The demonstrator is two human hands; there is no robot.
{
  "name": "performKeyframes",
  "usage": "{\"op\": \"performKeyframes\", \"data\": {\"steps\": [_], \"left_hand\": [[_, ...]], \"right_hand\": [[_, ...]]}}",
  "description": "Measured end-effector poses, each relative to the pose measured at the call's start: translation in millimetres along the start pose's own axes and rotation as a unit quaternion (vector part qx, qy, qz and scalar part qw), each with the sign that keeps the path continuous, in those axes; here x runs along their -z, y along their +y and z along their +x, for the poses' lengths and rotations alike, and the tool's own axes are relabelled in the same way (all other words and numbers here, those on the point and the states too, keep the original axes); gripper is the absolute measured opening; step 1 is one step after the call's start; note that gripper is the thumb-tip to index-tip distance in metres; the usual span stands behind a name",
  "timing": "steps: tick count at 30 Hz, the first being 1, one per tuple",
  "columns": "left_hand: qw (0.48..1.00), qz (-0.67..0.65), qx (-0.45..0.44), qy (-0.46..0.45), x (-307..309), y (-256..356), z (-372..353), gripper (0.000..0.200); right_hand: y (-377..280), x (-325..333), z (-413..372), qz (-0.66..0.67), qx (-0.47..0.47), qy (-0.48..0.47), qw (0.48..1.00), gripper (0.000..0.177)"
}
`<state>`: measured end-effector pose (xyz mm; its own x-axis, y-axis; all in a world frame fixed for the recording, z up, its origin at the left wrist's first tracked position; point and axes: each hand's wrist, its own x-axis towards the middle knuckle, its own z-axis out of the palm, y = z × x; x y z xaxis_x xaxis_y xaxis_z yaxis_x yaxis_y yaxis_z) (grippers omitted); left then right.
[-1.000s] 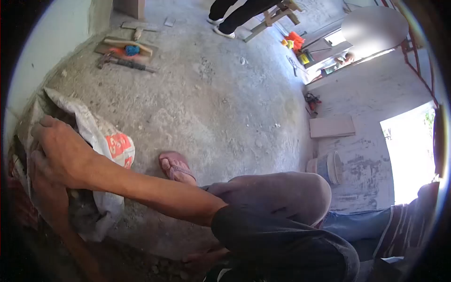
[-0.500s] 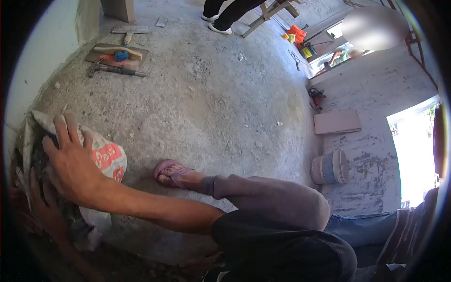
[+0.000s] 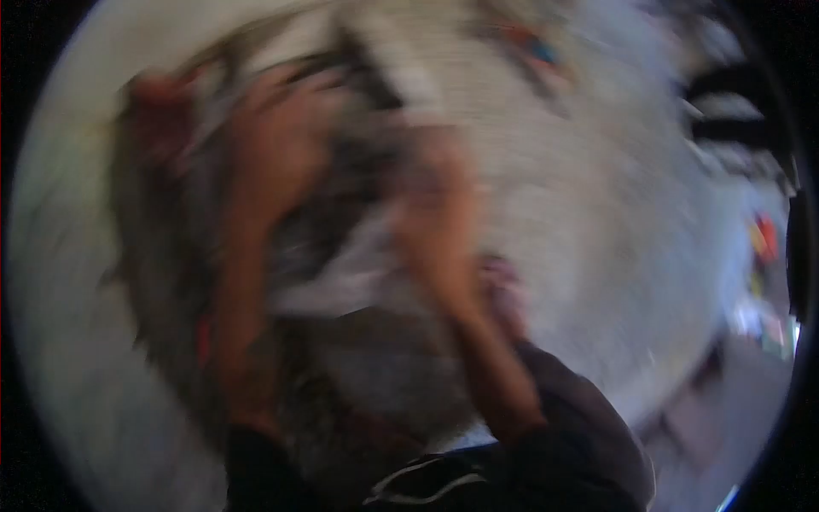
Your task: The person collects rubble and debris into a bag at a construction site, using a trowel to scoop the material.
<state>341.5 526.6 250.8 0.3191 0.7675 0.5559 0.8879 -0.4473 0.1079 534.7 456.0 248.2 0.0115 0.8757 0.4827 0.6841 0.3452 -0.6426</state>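
The view is smeared by motion. A whitish sack (image 3: 337, 292) stands open below me, with dark material (image 3: 341, 175) showing inside. My left hand (image 3: 286, 128) reaches over the sack's left part, its fingers at the far side of the mouth and blurred. At the right edge of the mouth, my right hand (image 3: 435, 192) looks closed on the sack's rim, the fingers bunched together. Both forearms come up from dark sleeves at the bottom.
A reddish shape (image 3: 162, 107) lies left of the sack. My foot in a sandal (image 3: 503, 286) is just right of it. Blurred tools (image 3: 533, 55) lie on the concrete floor (image 3: 597, 230) farther off. A person's dark-clothed legs (image 3: 734, 111) show at upper right.
The view has swung left and down, so the sack has come from the left edge toward the middle. Both hands now show fully over it; before, my left hand was mostly in shadow.
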Motion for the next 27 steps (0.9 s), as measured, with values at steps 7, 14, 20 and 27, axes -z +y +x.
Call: {"op": "performKeyframes", "data": {"steps": [7,14,20,27], "left_hand": [[0.970,-0.184,0.130,0.093,54.3,16.8,-20.4,0.035],[0.887,-0.144,0.423,0.117,82.4,-26.8,-117.3,0.031],[0.873,-0.139,0.466,0.047,108.1,22.5,-147.5,0.024],[0.922,-0.158,0.324,-0.142,106.7,93.7,-105.3,0.017]], "right_hand": [[-10.4,20.5,11.6,0.249,-0.052,-0.002,0.967,0.036],[-26.2,30.9,-6.5,0.252,-0.210,-0.007,0.945,0.059],[-47.6,43.7,-37.4,0.392,-0.363,-0.081,0.842,0.079],[-59.2,38.3,-44.3,0.329,-0.291,-0.054,0.896,0.078]]}}
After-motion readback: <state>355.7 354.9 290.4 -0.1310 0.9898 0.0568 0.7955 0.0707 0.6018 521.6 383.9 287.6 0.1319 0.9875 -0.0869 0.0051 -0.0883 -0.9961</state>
